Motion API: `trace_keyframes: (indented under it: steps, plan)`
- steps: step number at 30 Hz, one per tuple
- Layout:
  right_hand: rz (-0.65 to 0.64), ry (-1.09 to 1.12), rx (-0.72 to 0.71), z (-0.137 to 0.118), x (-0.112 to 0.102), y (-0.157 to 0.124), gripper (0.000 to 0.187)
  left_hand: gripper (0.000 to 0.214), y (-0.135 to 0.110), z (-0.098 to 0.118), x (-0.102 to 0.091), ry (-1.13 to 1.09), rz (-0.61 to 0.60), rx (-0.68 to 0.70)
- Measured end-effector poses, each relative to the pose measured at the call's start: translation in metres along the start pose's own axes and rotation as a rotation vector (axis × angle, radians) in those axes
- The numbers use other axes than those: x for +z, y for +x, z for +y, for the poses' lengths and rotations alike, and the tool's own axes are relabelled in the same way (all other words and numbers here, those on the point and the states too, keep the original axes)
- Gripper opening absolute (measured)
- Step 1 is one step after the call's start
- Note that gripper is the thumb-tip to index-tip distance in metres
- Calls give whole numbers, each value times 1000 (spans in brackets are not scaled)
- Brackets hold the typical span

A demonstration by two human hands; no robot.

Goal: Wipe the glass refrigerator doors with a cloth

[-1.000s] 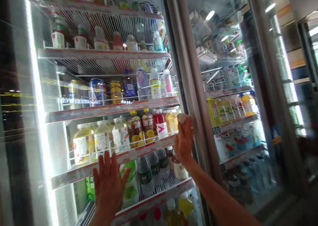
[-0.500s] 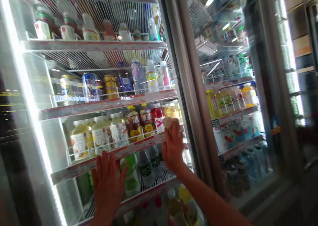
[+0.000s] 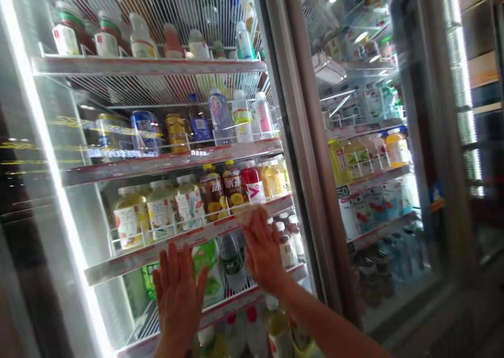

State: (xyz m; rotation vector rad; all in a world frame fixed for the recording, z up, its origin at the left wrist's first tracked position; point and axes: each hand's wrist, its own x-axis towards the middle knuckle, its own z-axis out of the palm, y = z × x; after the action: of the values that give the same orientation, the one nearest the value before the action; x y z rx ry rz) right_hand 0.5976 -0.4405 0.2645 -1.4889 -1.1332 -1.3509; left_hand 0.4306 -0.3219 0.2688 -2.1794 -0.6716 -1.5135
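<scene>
Clearly, the left hand (image 3: 179, 290) is spread open, with straight fingers and the thumb set apart; it holds nothing, and its palm faces the glass door (image 3: 110, 152). Near it, the right hand (image 3: 264, 248) has its fingers close together and only slightly bent, holding a pale cloth (image 3: 247, 214) under the fingertips against the glass. This cloth appears just below a red bottle (image 3: 252, 182), which stands on a shelf behind the door, beside dark bottles with yellow caps (image 3: 211, 192).
</scene>
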Motion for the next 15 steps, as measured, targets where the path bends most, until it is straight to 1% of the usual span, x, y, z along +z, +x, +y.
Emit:
trace_keyframes:
  steps: [1, 2, 3, 4, 7, 8, 9, 10, 11, 13, 14, 15]
  plan:
    - [-22, 24, -89, -8, 1, -4, 49, 70, -2, 0, 1, 1, 0, 4]
    - [-32, 41, -143, -11, 2, -8, 48, 70, -5, 0, 1, 2, 2, 10]
    - [-32, 45, -150, -7, 1, -11, 47, 70, -7, 0, 2, 2, 4, 15]
    - [-18, 34, -109, 1, -1, -14, 47, 71, -10, 1, 3, 3, 4, 20]
    - [82, -51, 157, 32, -7, -15, 52, 72, -15, 4, 5, 3, 0, 14]
    - [114, -70, 224, 36, -7, -15, 53, 71, -15, 5, 6, 4, -1, 7]
    - [130, -74, 252, 34, -6, -14, 55, 71, -16, 6, 7, 5, -1, 3]
    - [129, -58, 232, 27, -4, -14, 55, 71, -16, 7, 8, 5, 7, 0]
    - [109, -27, 170, 17, -1, -15, 55, 70, -16, 7, 9, 4, 19, -3]
    - [50, 43, -7, -4, 3, -18, 53, 69, -16, 6, 9, 0, 42, -4]
    - [29, 66, -80, -10, 4, -20, 51, 68, -17, 6, 9, -3, 52, -2]
    - [22, 74, -119, -10, 3, -22, 49, 68, -17, 5, 9, -5, 61, 1]
